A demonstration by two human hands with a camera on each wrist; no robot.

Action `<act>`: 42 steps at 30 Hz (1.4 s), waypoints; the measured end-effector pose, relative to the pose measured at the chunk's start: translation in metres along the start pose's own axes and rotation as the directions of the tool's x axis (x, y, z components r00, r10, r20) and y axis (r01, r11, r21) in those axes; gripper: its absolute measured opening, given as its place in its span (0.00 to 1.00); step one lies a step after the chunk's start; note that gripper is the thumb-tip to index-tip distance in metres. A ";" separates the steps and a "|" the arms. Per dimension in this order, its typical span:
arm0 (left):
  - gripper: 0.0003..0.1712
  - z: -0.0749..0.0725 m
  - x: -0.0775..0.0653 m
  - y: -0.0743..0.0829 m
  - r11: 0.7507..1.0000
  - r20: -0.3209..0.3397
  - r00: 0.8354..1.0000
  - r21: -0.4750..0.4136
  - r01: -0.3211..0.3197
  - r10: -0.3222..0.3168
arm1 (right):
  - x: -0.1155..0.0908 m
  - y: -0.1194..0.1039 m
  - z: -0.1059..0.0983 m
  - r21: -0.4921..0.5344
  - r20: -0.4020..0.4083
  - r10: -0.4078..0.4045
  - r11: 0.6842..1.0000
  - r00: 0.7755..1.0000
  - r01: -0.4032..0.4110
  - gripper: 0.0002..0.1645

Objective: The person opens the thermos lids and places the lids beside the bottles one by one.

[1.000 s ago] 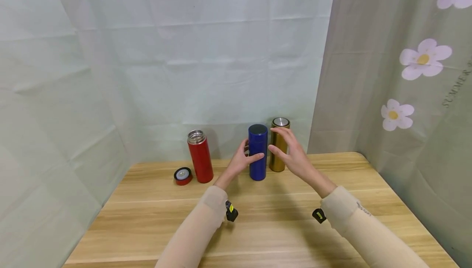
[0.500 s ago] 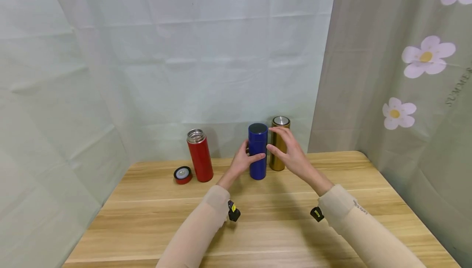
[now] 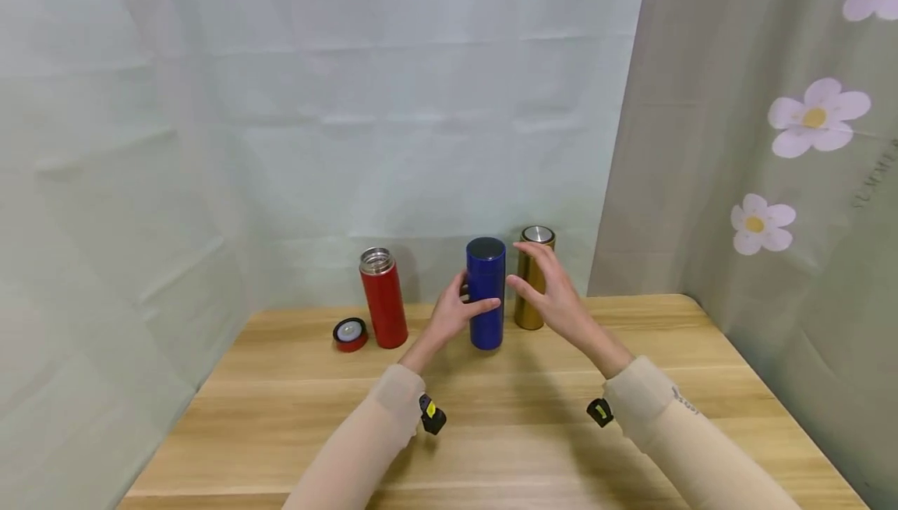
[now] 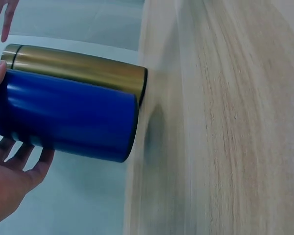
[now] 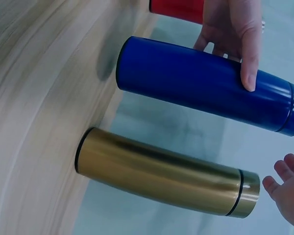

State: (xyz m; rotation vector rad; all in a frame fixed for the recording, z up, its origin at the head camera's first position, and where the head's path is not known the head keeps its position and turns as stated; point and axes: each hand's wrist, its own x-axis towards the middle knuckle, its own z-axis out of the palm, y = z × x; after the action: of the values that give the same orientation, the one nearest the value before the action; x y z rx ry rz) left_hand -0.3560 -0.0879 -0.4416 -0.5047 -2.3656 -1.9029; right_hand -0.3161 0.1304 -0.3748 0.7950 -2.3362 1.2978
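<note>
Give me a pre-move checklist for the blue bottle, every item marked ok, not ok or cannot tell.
1. Left grip holding the blue bottle: ok.
2. Right grip touching the blue bottle: not ok; its fingertips are apart from it.
3. Blue lid in place: ok.
4. Blue lid's tightness: cannot tell.
5. Blue bottle apart from the gold bottle: ok, gap visible in the right wrist view.
6. Blue bottle standing on the table: not ok; it looks raised, base apart from its shadow.

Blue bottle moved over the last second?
Yes: in the head view, the blue bottle has shifted slightly left, away from the standing gold bottle.
</note>
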 end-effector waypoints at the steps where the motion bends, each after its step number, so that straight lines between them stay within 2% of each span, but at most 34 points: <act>1: 0.51 -0.001 -0.001 0.002 1.000 0.000 1.000 0.000 -0.003 0.003 | 0.000 -0.002 0.000 0.003 -0.004 0.003 1.000 1.000 -0.003 0.36; 7: 0.50 -0.007 -0.013 0.015 1.000 0.014 1.000 0.007 0.000 0.000 | 0.001 -0.012 0.000 0.015 -0.011 0.023 1.000 1.000 -0.023 0.36; 13: 0.51 -0.010 -0.030 0.023 0.999 0.031 0.999 0.029 0.022 -0.023 | 0.003 -0.020 0.002 0.075 0.047 0.052 0.996 0.998 -0.056 0.36; 19: 0.49 -0.013 -0.045 0.030 1.000 0.058 0.998 0.021 0.012 -0.013 | 0.004 -0.026 0.004 0.131 0.090 0.049 0.989 0.995 -0.061 0.37; 22: 0.47 -0.015 -0.051 0.031 1.000 0.073 0.997 0.016 -0.002 0.001 | 0.003 -0.028 0.006 0.160 0.123 0.057 0.984 0.991 -0.077 0.41; 28: 0.46 -0.018 -0.063 0.034 1.000 0.091 0.996 0.008 0.016 -0.016 | 0.003 -0.036 0.011 0.168 0.190 0.070 0.981 0.979 -0.102 0.52; 35: 0.42 -0.020 -0.069 0.036 1.000 0.097 0.995 0.023 -0.008 0.006 | 0.004 -0.044 0.018 0.162 0.195 0.072 0.981 0.978 -0.105 0.45; 42: 0.43 -0.018 -0.081 0.040 1.000 0.066 0.998 0.021 -0.013 0.011 | 0.005 -0.054 0.022 0.233 0.200 0.070 0.965 0.977 -0.117 0.43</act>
State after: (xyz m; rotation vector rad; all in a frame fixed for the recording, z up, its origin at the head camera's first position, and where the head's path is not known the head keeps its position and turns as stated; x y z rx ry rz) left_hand -0.2706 -0.1150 -0.4201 -0.5874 -2.4141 -1.8823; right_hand -0.2867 0.0874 -0.3483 0.9294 -2.4155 1.6400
